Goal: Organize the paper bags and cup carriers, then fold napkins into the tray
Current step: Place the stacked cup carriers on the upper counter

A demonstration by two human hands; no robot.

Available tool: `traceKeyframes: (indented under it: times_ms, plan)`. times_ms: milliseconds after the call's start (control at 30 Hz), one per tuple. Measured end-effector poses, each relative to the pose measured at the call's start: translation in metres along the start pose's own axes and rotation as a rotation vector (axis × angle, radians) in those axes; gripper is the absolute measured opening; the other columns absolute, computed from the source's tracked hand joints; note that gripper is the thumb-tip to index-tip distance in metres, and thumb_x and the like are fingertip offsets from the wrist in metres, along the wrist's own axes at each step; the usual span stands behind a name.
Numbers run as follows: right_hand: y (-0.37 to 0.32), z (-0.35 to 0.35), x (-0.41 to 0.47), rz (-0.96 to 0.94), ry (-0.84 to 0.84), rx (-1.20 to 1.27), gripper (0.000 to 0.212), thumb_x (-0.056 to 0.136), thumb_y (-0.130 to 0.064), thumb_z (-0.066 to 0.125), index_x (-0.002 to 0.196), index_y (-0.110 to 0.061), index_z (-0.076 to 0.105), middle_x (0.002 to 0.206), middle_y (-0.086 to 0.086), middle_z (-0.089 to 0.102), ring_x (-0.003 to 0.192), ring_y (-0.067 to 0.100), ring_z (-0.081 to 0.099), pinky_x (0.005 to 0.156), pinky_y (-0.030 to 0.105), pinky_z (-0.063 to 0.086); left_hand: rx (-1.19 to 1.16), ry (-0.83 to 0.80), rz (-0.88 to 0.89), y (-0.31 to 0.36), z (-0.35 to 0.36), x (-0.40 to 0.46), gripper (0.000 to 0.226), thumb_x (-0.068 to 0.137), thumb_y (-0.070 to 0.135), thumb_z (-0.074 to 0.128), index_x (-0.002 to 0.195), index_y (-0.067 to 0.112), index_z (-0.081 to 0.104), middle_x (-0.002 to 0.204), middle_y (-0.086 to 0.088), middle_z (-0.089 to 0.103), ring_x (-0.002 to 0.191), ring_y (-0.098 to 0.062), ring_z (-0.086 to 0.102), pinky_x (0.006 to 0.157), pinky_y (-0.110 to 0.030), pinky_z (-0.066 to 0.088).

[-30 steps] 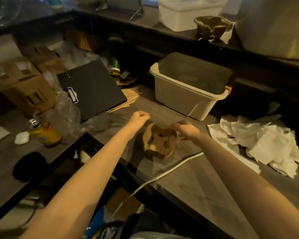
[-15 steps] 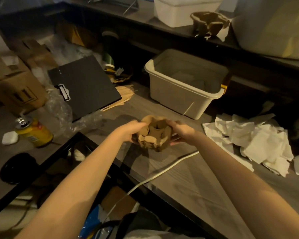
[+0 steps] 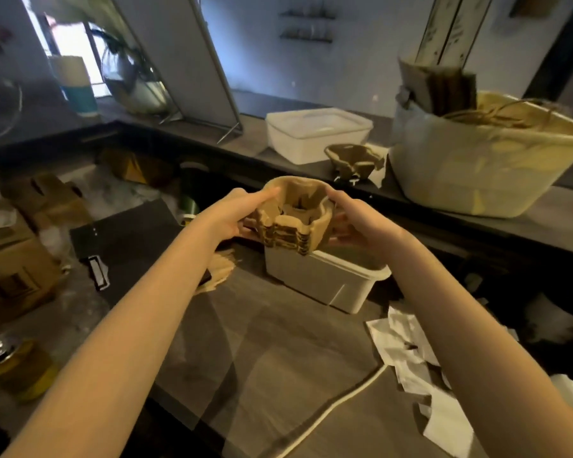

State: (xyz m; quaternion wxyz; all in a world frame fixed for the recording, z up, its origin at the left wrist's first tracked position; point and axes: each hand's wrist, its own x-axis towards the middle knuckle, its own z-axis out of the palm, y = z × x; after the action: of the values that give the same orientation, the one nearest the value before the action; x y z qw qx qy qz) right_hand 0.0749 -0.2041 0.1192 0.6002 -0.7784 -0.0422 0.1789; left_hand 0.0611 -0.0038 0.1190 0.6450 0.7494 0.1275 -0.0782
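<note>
- Head view, nearest: both forearms reach forward over the table (image 3: 278, 352), where a white cable (image 3: 338, 404) runs across the near surface and crumpled napkins (image 3: 407, 355) lie at the near right.
- At the near left stand a yellow can (image 3: 17, 368) and, further back, cardboard boxes (image 3: 17, 269) beside a black clipboard (image 3: 123, 239).
- Between the hands, lifted clear of the table, is the stack of cup carriers (image 3: 295, 216); it sits level with its cup wells facing up.
- Left hand (image 3: 232, 214) holds the stack's left side, thumb along the rim and fingers under the stack; right hand (image 3: 358, 223) holds the right side the same way. Both are equally near, so neither arm has the advantage.
- Directly beneath and just beyond the stack sits an open beige bin (image 3: 331, 279), partly hidden by it.
- Farther off and to the right, on a raised ledge (image 3: 543, 219), lie more cup carriers (image 3: 353, 160), which I judge to be the likely target: forward, up and slightly right of the hands.
- Just beside those carriers are a lidded white container (image 3: 315, 133) on the left and a large cream basket (image 3: 483, 160) holding paper bags (image 3: 444, 84) on the right, so the gap for setting down looks narrow.
</note>
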Motion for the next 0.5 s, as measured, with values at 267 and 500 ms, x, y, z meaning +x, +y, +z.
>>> traceKeyframes:
  times_ms: [267,500]
  plan:
    - [-0.037,-0.032,0.021,-0.116,0.077,0.113,0.043,0.092,-0.048,0.050,0.117,-0.014,0.056,0.105,0.008,0.068,0.092,0.022,0.067,0.074,0.031,0.054,-0.141,0.004,0.109,0.068,0.015,0.034,0.047,0.087,0.039,0.061,0.120,0.007,0.050,0.092,-0.009,0.063,0.087,-0.021,0.062,0.072,-0.040,0.056]
    - [-0.068,-0.058,0.051,-0.238,0.381,0.240,0.044,0.094,-0.040,0.049,0.119,-0.005,0.056,0.109,0.011,0.064,0.103,0.024,0.060,0.087,0.035,0.050,-0.394,-0.113,0.139,0.108,0.046,0.060,0.045,0.089,0.031,0.060,0.126,0.006,0.050,0.095,-0.010,0.061,0.085,-0.021,0.062,0.058,-0.034,0.057]
